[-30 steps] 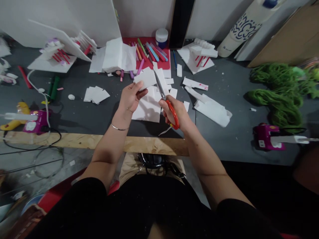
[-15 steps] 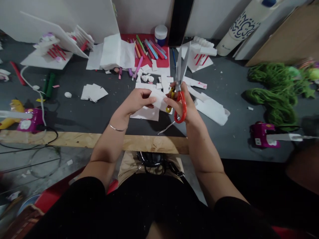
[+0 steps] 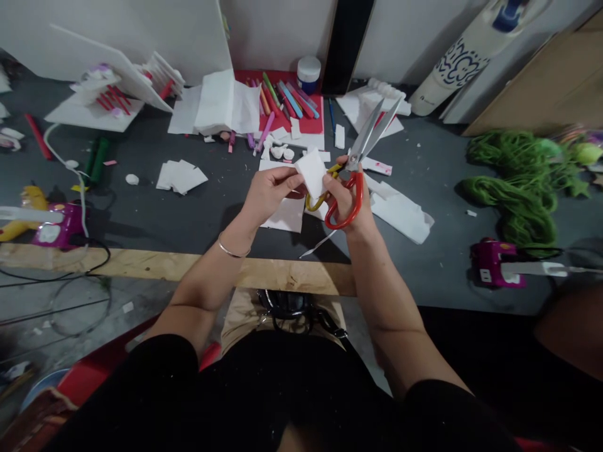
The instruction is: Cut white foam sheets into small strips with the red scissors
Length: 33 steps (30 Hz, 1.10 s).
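Between my two hands is a small white piece of paper or thin foam [image 3: 311, 171], tilted up. My left hand [image 3: 276, 191] pinches its left edge between thumb and fingers. With the thumb and fingers of my right hand [image 3: 346, 196] I touch its right edge. That same hand also holds a pair of scissors [image 3: 360, 154] with red and yellow handles, their blades parted a little and pointing away to the upper right. Below the hands lies a white sheet [image 3: 285, 216] on the dark table. Several white scraps [image 3: 281, 152] lie just beyond.
A stack of white squares [image 3: 181, 176] lies to the left, white strips [image 3: 405, 216] to the right. Markers [image 3: 287, 97] and a jar [image 3: 309, 74] stand at the back. Purple glue guns or holders [image 3: 499, 263], green yarn [image 3: 513, 157] and a bottle [image 3: 455, 69] are around. Another person's arm shows at right.
The white piece has been turned more upright between my hands. The scissors have swung to the right, their tips now toward the upper right. The view has shifted slightly.
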Each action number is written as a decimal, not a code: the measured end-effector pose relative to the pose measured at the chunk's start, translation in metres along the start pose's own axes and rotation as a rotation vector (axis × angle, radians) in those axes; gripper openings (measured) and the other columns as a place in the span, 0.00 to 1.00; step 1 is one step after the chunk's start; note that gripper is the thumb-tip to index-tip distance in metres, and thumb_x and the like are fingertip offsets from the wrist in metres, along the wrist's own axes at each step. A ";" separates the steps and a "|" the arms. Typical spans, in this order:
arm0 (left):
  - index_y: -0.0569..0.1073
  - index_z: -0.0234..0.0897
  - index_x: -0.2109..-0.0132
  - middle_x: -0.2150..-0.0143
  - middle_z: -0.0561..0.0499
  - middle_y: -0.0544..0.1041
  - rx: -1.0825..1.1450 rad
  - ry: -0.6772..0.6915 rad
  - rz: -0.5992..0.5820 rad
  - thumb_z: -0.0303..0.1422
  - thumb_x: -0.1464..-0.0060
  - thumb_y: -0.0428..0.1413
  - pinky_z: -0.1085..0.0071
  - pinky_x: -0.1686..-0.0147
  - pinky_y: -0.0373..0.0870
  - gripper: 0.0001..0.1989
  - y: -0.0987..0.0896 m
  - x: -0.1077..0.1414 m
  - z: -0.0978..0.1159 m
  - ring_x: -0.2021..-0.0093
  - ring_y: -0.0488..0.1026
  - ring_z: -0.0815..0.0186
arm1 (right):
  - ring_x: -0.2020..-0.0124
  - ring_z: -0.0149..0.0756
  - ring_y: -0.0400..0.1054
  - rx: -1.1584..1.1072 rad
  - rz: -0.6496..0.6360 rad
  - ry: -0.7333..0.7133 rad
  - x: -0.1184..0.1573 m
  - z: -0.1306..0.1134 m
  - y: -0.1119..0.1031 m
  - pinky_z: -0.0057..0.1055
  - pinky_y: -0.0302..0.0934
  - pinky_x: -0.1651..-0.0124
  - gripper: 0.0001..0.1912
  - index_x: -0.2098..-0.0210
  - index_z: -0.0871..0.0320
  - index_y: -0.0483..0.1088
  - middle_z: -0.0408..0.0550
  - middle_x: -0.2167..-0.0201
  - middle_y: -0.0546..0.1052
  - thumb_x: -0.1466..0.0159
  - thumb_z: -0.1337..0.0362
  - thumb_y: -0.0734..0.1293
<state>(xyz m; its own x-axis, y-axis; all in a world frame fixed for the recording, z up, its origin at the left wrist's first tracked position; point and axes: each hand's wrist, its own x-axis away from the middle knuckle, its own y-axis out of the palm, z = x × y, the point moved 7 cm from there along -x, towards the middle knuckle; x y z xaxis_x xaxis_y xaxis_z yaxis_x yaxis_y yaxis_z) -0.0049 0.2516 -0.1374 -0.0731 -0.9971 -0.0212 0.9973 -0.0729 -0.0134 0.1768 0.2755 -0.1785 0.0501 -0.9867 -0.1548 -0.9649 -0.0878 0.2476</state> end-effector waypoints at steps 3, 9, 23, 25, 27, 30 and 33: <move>0.86 0.34 0.59 0.63 0.45 0.87 0.012 0.002 0.029 0.60 0.44 0.70 0.70 0.61 0.85 0.30 -0.002 0.000 -0.001 0.60 0.87 0.62 | 0.64 0.32 0.76 -0.039 -0.009 0.008 0.002 -0.001 0.002 0.33 0.77 0.62 0.31 0.43 0.42 0.68 0.40 0.58 0.75 0.38 0.42 0.80; 0.83 0.34 0.62 0.63 0.45 0.86 0.067 -0.026 0.028 0.59 0.43 0.70 0.71 0.60 0.85 0.29 0.002 0.000 -0.005 0.62 0.86 0.64 | 0.61 0.34 0.77 0.024 -0.005 -0.029 0.003 -0.006 0.000 0.35 0.77 0.59 0.27 0.44 0.40 0.69 0.41 0.58 0.75 0.37 0.44 0.79; 0.75 0.35 0.67 0.76 0.57 0.73 0.161 -0.260 0.062 0.49 0.41 0.73 0.77 0.64 0.84 0.23 0.004 -0.005 -0.021 0.69 0.84 0.69 | 0.64 0.33 0.76 0.009 0.006 -0.021 0.003 -0.011 0.006 0.36 0.78 0.60 0.27 0.45 0.41 0.71 0.40 0.61 0.76 0.35 0.38 0.77; 0.75 0.35 0.65 0.75 0.56 0.74 0.176 -0.304 0.067 0.47 0.39 0.72 0.78 0.64 0.83 0.21 0.002 -0.005 -0.023 0.68 0.85 0.69 | 0.66 0.31 0.75 -0.026 -0.002 -0.012 0.003 -0.009 0.006 0.34 0.78 0.61 0.28 0.46 0.41 0.71 0.39 0.62 0.76 0.36 0.38 0.78; 0.75 0.35 0.65 0.74 0.56 0.74 0.187 -0.336 0.068 0.44 0.37 0.71 0.79 0.63 0.82 0.19 0.003 -0.004 -0.023 0.67 0.85 0.70 | 0.67 0.31 0.74 -0.023 -0.037 -0.016 0.003 -0.008 0.007 0.33 0.78 0.61 0.27 0.45 0.41 0.70 0.39 0.61 0.75 0.36 0.40 0.79; 0.74 0.35 0.67 0.75 0.56 0.73 0.193 -0.366 0.071 0.40 0.34 0.68 0.79 0.61 0.82 0.18 0.003 -0.003 -0.024 0.67 0.85 0.70 | 0.66 0.32 0.73 0.020 -0.083 -0.012 0.002 -0.004 0.006 0.37 0.79 0.57 0.27 0.42 0.39 0.69 0.40 0.59 0.76 0.35 0.41 0.78; 0.73 0.35 0.68 0.75 0.57 0.72 0.207 -0.386 0.077 0.37 0.33 0.66 0.80 0.61 0.81 0.17 0.004 -0.003 -0.024 0.67 0.85 0.71 | 0.66 0.32 0.73 0.037 -0.081 0.008 0.001 -0.001 0.004 0.38 0.80 0.55 0.29 0.42 0.39 0.68 0.40 0.59 0.77 0.36 0.42 0.79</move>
<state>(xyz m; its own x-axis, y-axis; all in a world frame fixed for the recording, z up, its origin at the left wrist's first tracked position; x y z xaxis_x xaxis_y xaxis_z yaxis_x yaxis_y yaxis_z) -0.0010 0.2546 -0.1616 -0.0280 -0.9322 0.3609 0.9839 0.0381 0.1746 0.1737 0.2740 -0.1771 0.1304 -0.9776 -0.1654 -0.9665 -0.1626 0.1987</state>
